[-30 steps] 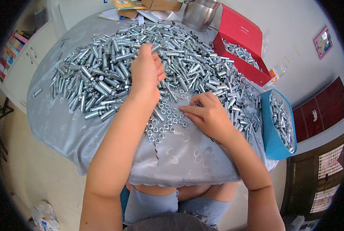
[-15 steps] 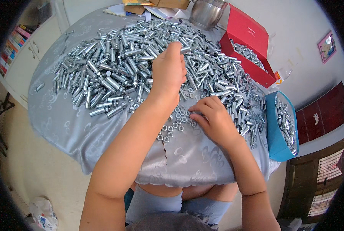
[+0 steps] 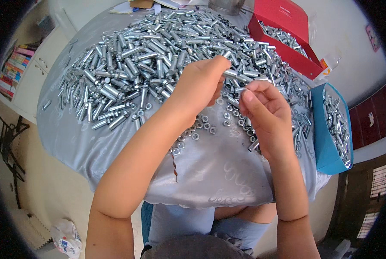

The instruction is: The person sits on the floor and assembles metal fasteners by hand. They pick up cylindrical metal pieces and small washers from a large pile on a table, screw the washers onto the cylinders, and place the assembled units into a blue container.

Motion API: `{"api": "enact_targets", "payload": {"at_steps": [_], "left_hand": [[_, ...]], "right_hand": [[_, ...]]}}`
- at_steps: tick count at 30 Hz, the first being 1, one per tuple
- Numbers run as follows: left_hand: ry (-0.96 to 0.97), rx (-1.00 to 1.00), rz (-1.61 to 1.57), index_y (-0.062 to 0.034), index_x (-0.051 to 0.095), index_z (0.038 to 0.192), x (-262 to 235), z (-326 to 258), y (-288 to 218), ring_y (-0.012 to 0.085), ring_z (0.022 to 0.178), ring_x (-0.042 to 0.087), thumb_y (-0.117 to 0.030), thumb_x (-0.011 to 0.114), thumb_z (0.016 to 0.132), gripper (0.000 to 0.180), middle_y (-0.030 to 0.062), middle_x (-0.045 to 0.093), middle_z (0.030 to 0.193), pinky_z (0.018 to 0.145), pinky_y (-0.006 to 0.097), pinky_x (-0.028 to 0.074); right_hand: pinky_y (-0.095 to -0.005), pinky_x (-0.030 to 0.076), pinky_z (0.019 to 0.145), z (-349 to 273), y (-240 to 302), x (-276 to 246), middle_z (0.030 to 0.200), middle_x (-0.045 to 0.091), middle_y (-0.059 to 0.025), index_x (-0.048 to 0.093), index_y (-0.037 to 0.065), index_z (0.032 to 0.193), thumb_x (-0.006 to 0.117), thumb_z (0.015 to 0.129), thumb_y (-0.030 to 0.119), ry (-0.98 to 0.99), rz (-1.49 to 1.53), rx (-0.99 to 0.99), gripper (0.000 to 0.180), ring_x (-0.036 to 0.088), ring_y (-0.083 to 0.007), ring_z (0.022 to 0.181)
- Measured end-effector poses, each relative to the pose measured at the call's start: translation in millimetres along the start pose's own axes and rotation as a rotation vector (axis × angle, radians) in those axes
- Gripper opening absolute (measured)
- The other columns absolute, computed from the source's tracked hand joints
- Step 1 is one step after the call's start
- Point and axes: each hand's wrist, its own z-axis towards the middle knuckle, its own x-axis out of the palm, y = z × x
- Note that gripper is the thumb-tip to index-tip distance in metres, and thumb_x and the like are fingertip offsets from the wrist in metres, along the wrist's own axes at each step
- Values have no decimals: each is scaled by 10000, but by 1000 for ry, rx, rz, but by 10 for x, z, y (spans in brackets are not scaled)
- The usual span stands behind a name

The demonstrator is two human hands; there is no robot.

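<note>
My left hand (image 3: 203,80) is closed around a silver anchor bolt (image 3: 232,74), whose end sticks out past the thumb toward the right. Close to that end, my right hand (image 3: 266,105) has its thumb and fingers pinched together; whatever is between them is too small to make out. Below and between the hands lie loose hex nuts (image 3: 206,125) on the grey cloth. Beyond both hands spreads a large heap of silver anchor bolts and sleeves (image 3: 132,64).
A red box (image 3: 283,45) with its lid raised holds metal parts at the far right. Nearer on the right, a blue bin (image 3: 327,146) contains more. A metal pot (image 3: 227,5) and papers stand at the back of the cloth-covered table (image 3: 128,172).
My left hand has moved right and slightly nearer with the bolt. My right hand has risen from the nuts to the bolt's end, its fingers now pinched. The view has shifted a little.
</note>
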Motion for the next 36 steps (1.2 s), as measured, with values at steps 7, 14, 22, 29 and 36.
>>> {"api": "enact_targets", "payload": {"at_steps": [7,14,22,29,36], "left_hand": [[99,-11,-45,-147,329,538,75,-32,78,56,396,278,-314,493,809,358,-51,299,462,400,225,212],[108,-32,26,-147,306,554,72,-34,91,59,397,269,-320,493,808,359,-46,284,452,409,234,211],[243,-101,13,-152,324,505,69,-79,16,55,381,254,-336,474,827,400,-50,267,429,390,219,210],[341,-140,-76,-145,367,503,37,-91,28,59,359,243,-326,445,854,403,-56,270,415,369,210,223],[436,-160,-92,-139,347,526,5,-72,39,47,407,273,-319,476,834,379,-62,304,464,401,211,246]], "right_hand": [[-185,401,647,10,-18,-88,803,576,-11,547,14,912,621,799,108,23,64,-40,164,504,-67,699],[-203,397,641,27,-1,-130,795,573,-17,555,18,925,614,798,110,58,103,-29,167,498,-77,695],[-200,405,640,23,45,-136,792,559,-5,551,53,928,657,775,180,120,287,121,225,492,-80,683],[-202,421,629,33,24,-186,800,575,-9,554,43,940,667,771,163,314,278,108,236,508,-87,675],[-215,455,664,47,76,-263,816,595,-29,565,15,962,656,774,121,359,220,102,235,550,-102,712]]}}
